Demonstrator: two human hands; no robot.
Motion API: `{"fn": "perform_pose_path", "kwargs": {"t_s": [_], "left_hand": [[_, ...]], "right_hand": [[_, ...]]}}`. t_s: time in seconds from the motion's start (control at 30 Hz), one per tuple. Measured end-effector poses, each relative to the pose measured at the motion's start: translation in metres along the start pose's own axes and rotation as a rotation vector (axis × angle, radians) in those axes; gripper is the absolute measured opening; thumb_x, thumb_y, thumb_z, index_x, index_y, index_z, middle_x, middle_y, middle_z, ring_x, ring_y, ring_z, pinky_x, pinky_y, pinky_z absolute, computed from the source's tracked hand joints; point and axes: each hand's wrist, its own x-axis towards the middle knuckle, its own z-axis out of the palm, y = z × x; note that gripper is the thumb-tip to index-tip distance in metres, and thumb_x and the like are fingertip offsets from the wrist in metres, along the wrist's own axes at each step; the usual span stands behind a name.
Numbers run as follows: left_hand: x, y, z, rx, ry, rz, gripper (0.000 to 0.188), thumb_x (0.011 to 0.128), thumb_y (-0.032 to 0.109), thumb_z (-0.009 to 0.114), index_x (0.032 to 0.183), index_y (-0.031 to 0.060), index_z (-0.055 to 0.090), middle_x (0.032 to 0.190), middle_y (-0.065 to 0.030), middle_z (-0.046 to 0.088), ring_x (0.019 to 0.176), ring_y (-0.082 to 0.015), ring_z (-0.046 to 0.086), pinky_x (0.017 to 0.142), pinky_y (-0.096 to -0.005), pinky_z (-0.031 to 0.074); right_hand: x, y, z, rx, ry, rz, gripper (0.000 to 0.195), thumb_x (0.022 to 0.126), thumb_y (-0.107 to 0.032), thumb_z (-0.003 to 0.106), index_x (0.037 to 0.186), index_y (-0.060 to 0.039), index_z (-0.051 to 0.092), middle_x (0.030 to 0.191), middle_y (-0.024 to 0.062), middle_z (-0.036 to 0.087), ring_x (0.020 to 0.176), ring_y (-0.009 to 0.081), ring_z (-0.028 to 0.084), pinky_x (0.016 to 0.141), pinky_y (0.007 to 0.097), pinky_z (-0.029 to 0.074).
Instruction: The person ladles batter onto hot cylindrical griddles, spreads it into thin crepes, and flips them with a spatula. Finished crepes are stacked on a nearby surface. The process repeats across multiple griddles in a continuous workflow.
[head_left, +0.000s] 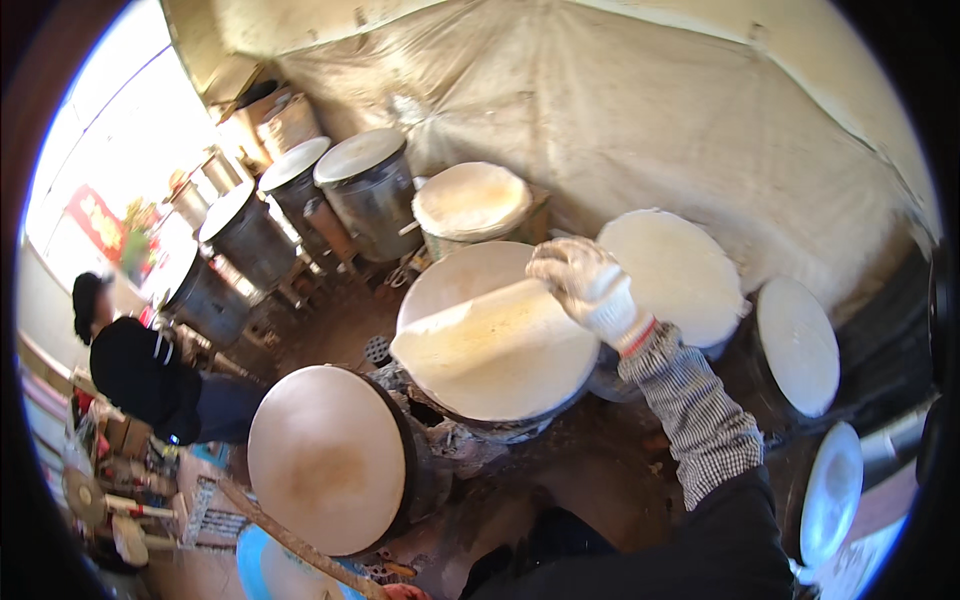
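Note:
My right hand (584, 285), in a white knit glove below a checked sleeve, is curled over the right end of a pale cover's (495, 352) straight upper edge. The cover lies across the near part of a wide round pot (457, 274); I cannot tell whether it is folded or a half lid. Behind that edge the pot's pale far side shows. At the bottom rim of the picture a reddish bit of my left hand (406, 592) is at the end of a long wooden stick (300, 544), most of the hand being cut off.
A dark vessel with a pale round top (326, 457) stands at near left. More covered vessels (367, 187) line the back. A honeycomb coal briquette (376, 350) lies behind the pot. At left, a person in dark clothes (142, 375) stands. A blue basin (259, 562) sits below the stick.

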Motion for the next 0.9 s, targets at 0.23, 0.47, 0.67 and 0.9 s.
{"fn": "perform_pose_path", "kwargs": {"t_s": [0.23,0.47,0.67,0.9], "left_hand": [[0.033,0.033,0.02,0.032,-0.251,-0.084,0.037,0.098,0.038,0.036,0.08,0.0065,0.042,0.059,-0.0085,0.047,0.048,-0.0174,0.042,0.045,-0.0279,0.037],[0.071,-0.123,-0.043,0.254,-0.796,0.404,0.048,0.099,0.025,0.033,0.135,-0.007,0.028,0.115,-0.0245,0.057,0.095,-0.0351,0.06,0.088,-0.0427,0.049],[-0.008,-0.054,0.043,0.565,-0.779,0.81,0.041,0.101,0.025,0.025,0.127,0.0002,0.046,0.108,-0.0227,0.062,0.095,-0.0339,0.063,0.084,-0.038,0.053],[-0.076,-0.062,0.083,0.406,-1.072,0.749,0.028,0.096,0.011,0.046,0.113,-0.0095,0.055,0.105,-0.0231,0.062,0.078,-0.0277,0.063,0.072,-0.0337,0.055]], "right_hand": [[-0.122,-0.193,-0.171,-0.374,0.134,0.109,0.033,0.068,-0.011,0.065,0.101,-0.0126,0.064,0.088,0.0069,0.066,0.079,0.024,0.067,0.065,0.0344,0.056],[-0.243,-0.346,-0.258,-0.343,0.0,0.837,0.029,0.078,-0.014,0.062,0.107,-0.0133,0.06,0.092,0.0067,0.065,0.075,0.0255,0.065,0.062,0.0339,0.053],[-0.386,-0.435,-0.348,-0.567,0.17,1.429,0.026,0.089,-0.027,0.056,0.104,-0.0083,0.066,0.087,0.0106,0.068,0.077,0.0201,0.066,0.069,0.0308,0.053],[-0.518,-0.598,-0.504,-1.236,0.487,1.722,0.032,0.089,-0.04,0.055,0.105,-0.0147,0.067,0.088,0.0037,0.07,0.078,0.0143,0.066,0.07,0.0264,0.052]]}}
